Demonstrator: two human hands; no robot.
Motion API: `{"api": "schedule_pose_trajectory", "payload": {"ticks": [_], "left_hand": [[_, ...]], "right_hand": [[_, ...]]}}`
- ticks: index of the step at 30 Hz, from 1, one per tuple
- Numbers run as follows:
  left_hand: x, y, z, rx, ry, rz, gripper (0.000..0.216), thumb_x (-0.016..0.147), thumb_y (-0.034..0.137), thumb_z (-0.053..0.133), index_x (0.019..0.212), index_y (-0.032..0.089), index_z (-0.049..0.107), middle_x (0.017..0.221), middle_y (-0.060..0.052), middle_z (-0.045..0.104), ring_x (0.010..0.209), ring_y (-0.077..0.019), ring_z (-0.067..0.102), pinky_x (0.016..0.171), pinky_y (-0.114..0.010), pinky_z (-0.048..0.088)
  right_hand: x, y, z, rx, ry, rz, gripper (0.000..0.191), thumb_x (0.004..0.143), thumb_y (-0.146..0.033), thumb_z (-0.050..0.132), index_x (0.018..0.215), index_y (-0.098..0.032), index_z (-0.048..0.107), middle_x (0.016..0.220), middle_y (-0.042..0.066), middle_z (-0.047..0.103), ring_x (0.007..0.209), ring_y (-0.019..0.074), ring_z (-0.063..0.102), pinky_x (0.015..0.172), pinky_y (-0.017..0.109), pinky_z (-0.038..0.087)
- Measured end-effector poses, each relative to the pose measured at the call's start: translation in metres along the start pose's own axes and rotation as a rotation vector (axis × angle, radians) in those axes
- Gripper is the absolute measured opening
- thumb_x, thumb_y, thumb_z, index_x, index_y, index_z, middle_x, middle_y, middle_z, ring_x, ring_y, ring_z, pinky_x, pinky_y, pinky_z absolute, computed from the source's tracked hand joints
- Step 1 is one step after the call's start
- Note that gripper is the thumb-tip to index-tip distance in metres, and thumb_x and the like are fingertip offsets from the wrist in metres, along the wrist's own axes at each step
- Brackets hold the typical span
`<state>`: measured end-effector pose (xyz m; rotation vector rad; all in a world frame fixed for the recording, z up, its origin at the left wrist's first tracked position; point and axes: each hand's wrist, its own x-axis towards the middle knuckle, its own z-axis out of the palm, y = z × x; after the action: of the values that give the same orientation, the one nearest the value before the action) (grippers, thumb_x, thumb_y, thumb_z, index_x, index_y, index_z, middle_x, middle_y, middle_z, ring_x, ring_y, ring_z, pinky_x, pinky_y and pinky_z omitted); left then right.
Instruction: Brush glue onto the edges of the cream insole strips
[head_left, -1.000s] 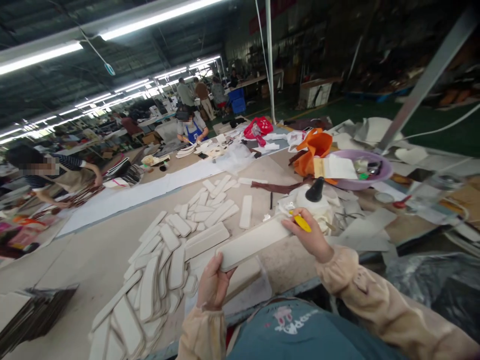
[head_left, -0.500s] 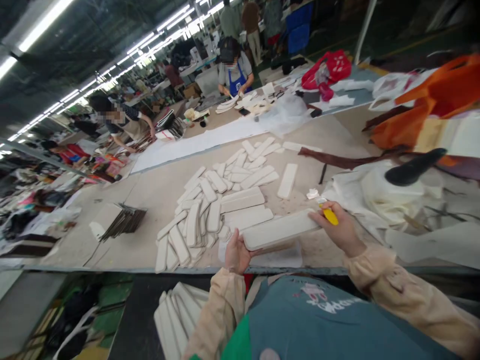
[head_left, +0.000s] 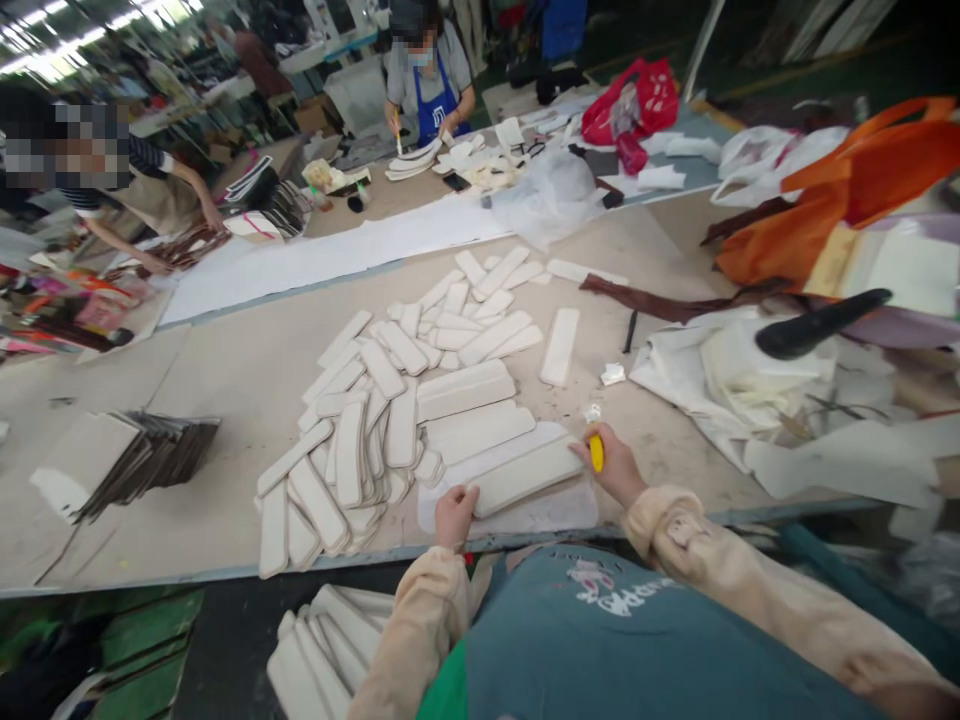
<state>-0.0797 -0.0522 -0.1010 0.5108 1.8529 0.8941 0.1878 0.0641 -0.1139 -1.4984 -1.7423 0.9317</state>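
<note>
A long off-white padded strip (head_left: 529, 474) with rounded corners lies over a white sheet (head_left: 574, 512) near the table's front edge. My left hand (head_left: 454, 515) grips the strip's left end, thumb on top. At the other end, my right hand (head_left: 613, 470) pinches the right corner. That same hand is closed round a small tool with a yellow handle (head_left: 596, 453); its pale tip points away from me, and I cannot make out its kind. Two similar wide strips (head_left: 480, 432) lie just behind. A pile of shorter white strips (head_left: 375, 420) spreads to the left.
A stack of dark-edged panels (head_left: 150, 460) stands at the left. On the right are white cloth (head_left: 690, 380), a black handle-like object (head_left: 821, 325) and an orange bag (head_left: 832, 220). Across the table, co-workers handle pieces. More strips (head_left: 322, 650) sit below the table edge.
Both hands have lowered the strip onto the white sheet, moving slightly left in view. The yellow-handled tool now stands more upright in my right hand. My view has turned and tipped downward.
</note>
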Motion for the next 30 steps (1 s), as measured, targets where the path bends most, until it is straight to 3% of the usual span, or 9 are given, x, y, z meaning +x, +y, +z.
{"api": "schedule_pose_trajectory", "payload": {"ticks": [7,11,14,17,22,25,30], "left_hand": [[0.026,-0.011,-0.009,0.370,0.035,0.067,0.027,0.072,0.043,0.054,0.062,0.018,0.060,0.052,0.001,0.056,0.054,-0.0148,0.052,0.054,-0.024,0.035],[0.033,-0.012,-0.010,0.503,0.012,0.090,0.031,0.074,0.046,0.049,0.063,0.018,0.060,0.051,0.001,0.055,0.053,-0.0155,0.053,0.054,-0.025,0.034],[0.036,-0.011,-0.011,0.581,-0.027,0.088,0.035,0.076,0.048,0.045,0.063,0.019,0.059,0.051,0.001,0.055,0.052,-0.0157,0.055,0.053,-0.025,0.035],[0.038,-0.010,-0.011,0.594,-0.055,0.069,0.038,0.077,0.051,0.043,0.067,0.019,0.059,0.055,0.000,0.058,0.052,-0.0158,0.057,0.051,-0.025,0.037],[0.039,-0.007,-0.011,0.633,-0.069,0.063,0.038,0.076,0.051,0.042,0.068,0.018,0.060,0.057,-0.001,0.060,0.055,-0.0166,0.058,0.052,-0.025,0.038],[0.039,-0.005,-0.011,0.718,-0.063,0.078,0.038,0.077,0.050,0.041,0.066,0.019,0.059,0.054,-0.001,0.058,0.055,-0.0173,0.058,0.054,-0.026,0.037],[0.037,-0.001,-0.009,0.767,-0.047,0.091,0.036,0.079,0.047,0.041,0.062,0.019,0.057,0.051,0.000,0.056,0.055,-0.0166,0.056,0.054,-0.025,0.034]], "right_hand": [[0.000,0.016,0.020,-0.196,-0.007,-0.016,0.019,0.083,-0.040,0.052,0.089,-0.022,0.049,0.076,0.003,0.061,0.066,0.0203,0.060,0.063,0.034,0.048],[-0.004,0.014,0.024,-0.235,0.044,-0.222,0.014,0.085,-0.030,0.052,0.095,-0.020,0.051,0.109,0.013,0.062,0.103,0.0263,0.057,0.088,0.045,0.047],[-0.014,-0.002,0.037,-0.139,-0.143,-0.438,0.013,0.086,-0.024,0.053,0.098,-0.019,0.050,0.128,0.015,0.053,0.122,0.0239,0.046,0.099,0.044,0.042],[-0.024,-0.018,0.064,-0.067,-0.392,-0.599,0.020,0.084,-0.027,0.057,0.100,-0.017,0.051,0.132,0.016,0.049,0.129,0.0234,0.038,0.104,0.045,0.037],[-0.033,-0.020,0.098,-0.151,-0.628,-0.689,0.031,0.082,-0.035,0.061,0.104,-0.014,0.055,0.130,0.018,0.050,0.134,0.0255,0.029,0.108,0.049,0.027],[-0.032,-0.009,0.095,-0.190,-0.623,-0.667,0.031,0.083,-0.036,0.060,0.105,-0.014,0.057,0.123,0.017,0.056,0.133,0.0247,0.030,0.108,0.050,0.027],[-0.028,0.009,0.068,-0.224,-0.511,-0.603,0.028,0.083,-0.031,0.060,0.105,-0.016,0.056,0.134,0.018,0.048,0.132,0.0241,0.032,0.106,0.050,0.030]]}}
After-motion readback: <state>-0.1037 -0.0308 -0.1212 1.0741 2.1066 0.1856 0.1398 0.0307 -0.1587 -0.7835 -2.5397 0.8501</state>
